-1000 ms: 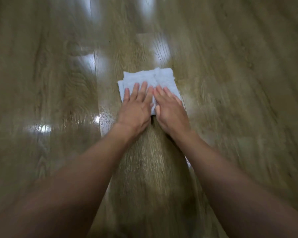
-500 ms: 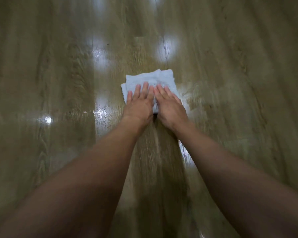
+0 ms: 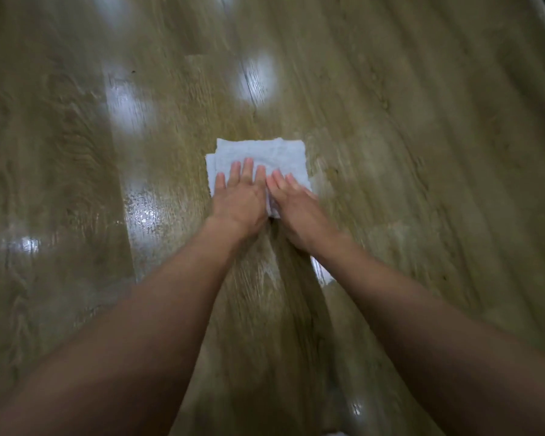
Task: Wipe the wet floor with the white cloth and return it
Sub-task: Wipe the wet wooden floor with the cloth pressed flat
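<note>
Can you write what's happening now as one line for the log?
stage: wiping | left hand: flat on white cloth | right hand: flat on cloth | floor: wet sheen

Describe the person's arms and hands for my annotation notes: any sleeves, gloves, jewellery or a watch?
Both forearms are bare in all that shows of them, with no sleeve in view. The left hand and right hand wear no gloves, and no watch, bracelet or ring is visible, though motion blur could hide something small. Fingernails look short and unpainted.
</note>
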Tool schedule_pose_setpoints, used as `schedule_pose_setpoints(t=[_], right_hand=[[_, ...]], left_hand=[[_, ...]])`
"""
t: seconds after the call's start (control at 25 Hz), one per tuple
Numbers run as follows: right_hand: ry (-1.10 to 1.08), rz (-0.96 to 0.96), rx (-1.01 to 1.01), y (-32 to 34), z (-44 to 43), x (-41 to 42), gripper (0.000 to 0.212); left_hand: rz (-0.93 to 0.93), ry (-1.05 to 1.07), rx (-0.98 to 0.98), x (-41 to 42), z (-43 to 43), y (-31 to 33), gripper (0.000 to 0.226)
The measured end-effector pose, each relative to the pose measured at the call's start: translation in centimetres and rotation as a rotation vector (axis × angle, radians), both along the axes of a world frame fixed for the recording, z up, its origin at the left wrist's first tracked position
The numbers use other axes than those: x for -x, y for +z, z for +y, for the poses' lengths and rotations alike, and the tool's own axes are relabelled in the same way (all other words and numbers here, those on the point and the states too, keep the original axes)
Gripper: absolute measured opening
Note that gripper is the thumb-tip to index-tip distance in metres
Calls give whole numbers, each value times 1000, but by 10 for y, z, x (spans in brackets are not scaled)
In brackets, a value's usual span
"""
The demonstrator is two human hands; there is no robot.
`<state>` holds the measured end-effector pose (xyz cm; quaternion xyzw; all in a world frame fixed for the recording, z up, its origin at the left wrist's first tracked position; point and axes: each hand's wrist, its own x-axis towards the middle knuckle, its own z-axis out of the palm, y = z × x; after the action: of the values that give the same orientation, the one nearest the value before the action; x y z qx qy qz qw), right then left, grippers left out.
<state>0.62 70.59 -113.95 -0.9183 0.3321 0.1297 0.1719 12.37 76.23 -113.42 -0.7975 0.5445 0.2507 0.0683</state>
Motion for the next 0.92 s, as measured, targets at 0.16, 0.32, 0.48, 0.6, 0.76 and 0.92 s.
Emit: schedule_pose_setpoints(t=[0.16, 0.32, 0.48, 0.6, 0.76, 0.92], right_hand=[[23, -6, -124, 8, -49, -30, 61], [-36, -93, -102, -3, -5, 2, 52], [-13, -148, -15, -24, 35, 29, 54], [47, -157, -6, -32, -9, 7, 56], [86, -161, 25, -37, -38, -13, 57], [64, -138, 95, -26, -9, 36, 54]], left_hand=[[-6, 154, -38, -4, -33, 6, 64], [-29, 30, 15, -2, 2, 7, 61], [-52, -108, 41, 3, 36, 2, 56], [-34, -15, 58, -8, 13, -4, 56], [-71, 130, 56, -9, -10, -13, 62], [-83, 49, 122, 23, 4, -10, 57]])
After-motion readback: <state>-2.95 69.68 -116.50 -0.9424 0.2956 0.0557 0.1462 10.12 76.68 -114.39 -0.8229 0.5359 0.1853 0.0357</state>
